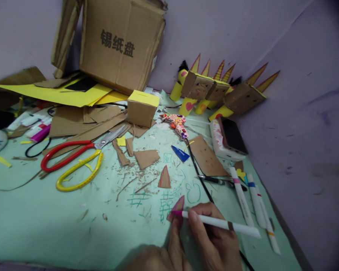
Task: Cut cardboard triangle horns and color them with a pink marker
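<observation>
My right hand is closed around a white marker pen with a magenta tip end and a brown band. Its tip touches a small cardboard triangle that has a reddish-pink edge. With an outstretched index finger, my left hand holds this triangle down at its lower end; its other fingers look curled and are partly hidden. Just beyond lies a second cardboard triangle with a coloured outline. Green pen drawings mark the table cover around both pieces.
Scissors lie open at left, near cardboard scraps. A patterned glue gun trails a black cord past my right hand. Several markers lie at right. Behind stand a cardboard box, a small yellow-topped box and spiked cardboard figures.
</observation>
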`<state>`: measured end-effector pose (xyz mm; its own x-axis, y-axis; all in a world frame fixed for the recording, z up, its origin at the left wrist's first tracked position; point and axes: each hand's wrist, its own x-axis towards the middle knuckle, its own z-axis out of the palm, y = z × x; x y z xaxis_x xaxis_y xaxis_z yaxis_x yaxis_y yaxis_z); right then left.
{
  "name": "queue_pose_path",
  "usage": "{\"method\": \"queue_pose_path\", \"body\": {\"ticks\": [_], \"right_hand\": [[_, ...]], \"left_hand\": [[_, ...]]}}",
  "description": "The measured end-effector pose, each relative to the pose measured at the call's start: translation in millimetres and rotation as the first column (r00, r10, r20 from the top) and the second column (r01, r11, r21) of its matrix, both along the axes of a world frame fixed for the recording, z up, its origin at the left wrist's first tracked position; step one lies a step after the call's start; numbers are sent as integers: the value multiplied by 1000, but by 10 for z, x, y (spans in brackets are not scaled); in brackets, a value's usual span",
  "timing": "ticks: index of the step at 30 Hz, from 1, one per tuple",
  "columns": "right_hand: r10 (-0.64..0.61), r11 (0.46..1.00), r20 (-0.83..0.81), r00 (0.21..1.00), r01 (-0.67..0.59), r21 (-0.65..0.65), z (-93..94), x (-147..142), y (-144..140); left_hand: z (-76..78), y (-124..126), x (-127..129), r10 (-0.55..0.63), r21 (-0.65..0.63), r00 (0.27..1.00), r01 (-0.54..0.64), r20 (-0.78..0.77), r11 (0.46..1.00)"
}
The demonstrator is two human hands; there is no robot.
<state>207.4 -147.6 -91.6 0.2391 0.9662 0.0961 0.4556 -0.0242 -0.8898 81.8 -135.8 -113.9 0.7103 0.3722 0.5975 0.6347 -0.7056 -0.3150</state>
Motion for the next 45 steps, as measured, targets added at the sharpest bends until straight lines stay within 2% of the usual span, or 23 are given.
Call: {"method": "queue_pose_path", "body": {"ticks": [5, 10, 15, 19, 23, 25, 30, 32, 36, 41, 45], "right_hand": [[102, 994, -9, 995, -102, -38, 6, -8, 6], [-42, 999, 30, 999, 41, 8, 4, -1, -6], [81, 996, 41, 996, -82, 30, 21, -7, 2], [-51, 997, 24, 998, 50, 52, 13, -24, 4], [-195, 980, 25, 980, 194, 51, -15, -35, -4], [-178, 983, 27, 984, 176, 54, -13, -38, -2], [-11, 1000, 47, 999, 10, 21, 36, -23, 3], [-32, 999, 44, 999, 32, 9, 34, -15, -3], [-174, 985, 20, 985, 174, 11, 5, -30, -12], [-88, 996, 26, 996, 87, 19, 28, -64, -10], [-126, 992, -25, 992, 125, -17, 32, -60, -25]], "left_hand": [[-77, -30, 24, 40, 35, 999, -40, -4, 999], [-37, -16, -35, 2, -19, 996, -4, -85, 1000], [0, -2, -53, -6, -11, 996, 5, -86, 1000], [-56, -34, -69, -36, -80, 994, 28, -103, 996], [-60, -28, -81, -56, -95, 996, 50, -64, 994], [-50, -15, -75, -61, -94, 997, 57, -42, 994], [-62, -12, -48, -35, -40, 999, 35, -15, 999], [-72, -19, -52, -35, -44, 999, 34, -29, 998], [-57, -16, -74, -70, -76, 996, 65, -62, 995], [-40, -6, -61, -50, -53, 998, 48, -30, 997], [-93, -30, -45, -48, -58, 998, 46, -37, 997]]}}
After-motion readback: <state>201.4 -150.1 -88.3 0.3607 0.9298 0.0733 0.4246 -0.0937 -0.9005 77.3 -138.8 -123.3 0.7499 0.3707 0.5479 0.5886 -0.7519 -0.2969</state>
